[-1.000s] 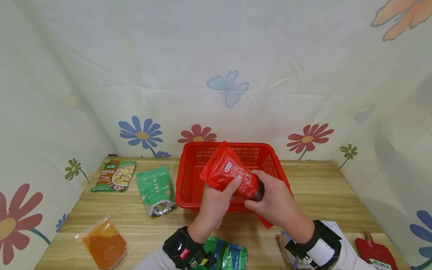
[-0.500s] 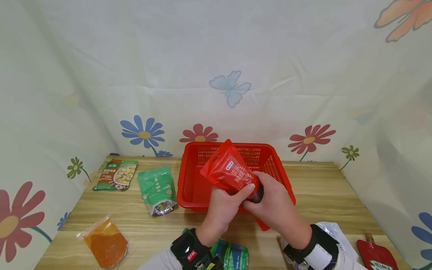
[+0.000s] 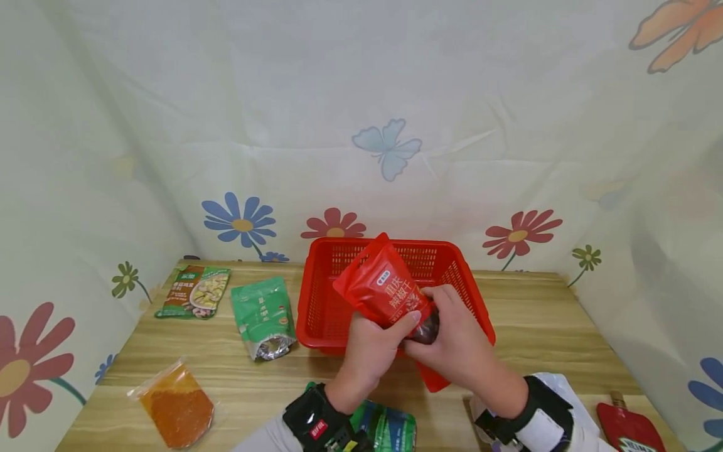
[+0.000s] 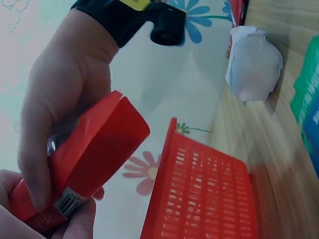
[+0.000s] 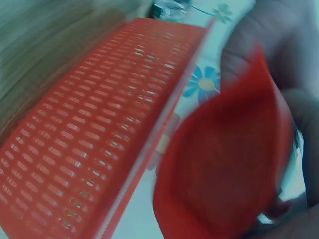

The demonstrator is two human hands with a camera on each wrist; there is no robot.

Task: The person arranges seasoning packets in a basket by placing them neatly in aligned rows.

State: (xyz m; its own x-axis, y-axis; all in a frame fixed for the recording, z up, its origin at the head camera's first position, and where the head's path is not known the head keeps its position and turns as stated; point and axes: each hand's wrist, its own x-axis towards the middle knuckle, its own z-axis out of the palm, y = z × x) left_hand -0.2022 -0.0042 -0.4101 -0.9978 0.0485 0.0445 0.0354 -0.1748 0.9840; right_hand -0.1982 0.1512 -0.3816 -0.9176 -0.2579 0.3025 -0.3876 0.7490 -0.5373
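Observation:
Both hands grip a red pouch of dried chili [image 3: 381,289], tilted above the near part of a red plastic basket [image 3: 307,307]. My left hand [image 3: 373,348] holds its lower left side, with the thumb across the printed front. At the bottom right end, my right hand [image 3: 460,339] grips the pouch near its dark clear part. The left wrist view shows the pouch's red side [image 4: 107,144] with the right hand [image 4: 70,74] curled over it. Blurred in the right wrist view, the pouch's red surface [image 5: 224,159] stands beside the slotted basket wall [image 5: 94,109]. Some fingers are hidden behind the pouch.
Left of the basket lie a green pouch [image 3: 262,317], a green-brown food packet [image 3: 193,292] and a clear bag of orange-red contents [image 3: 177,408]. Near the front are a green-blue packet [image 3: 390,427], a whitish package [image 3: 565,392] and a red Heinz pouch [image 3: 629,427]. A flowered cloth encloses the table.
My left hand has shifted right along the pouch, its thumb now closer to the bottom end. The right hand keeps its grip there. The pouch stays over the basket.

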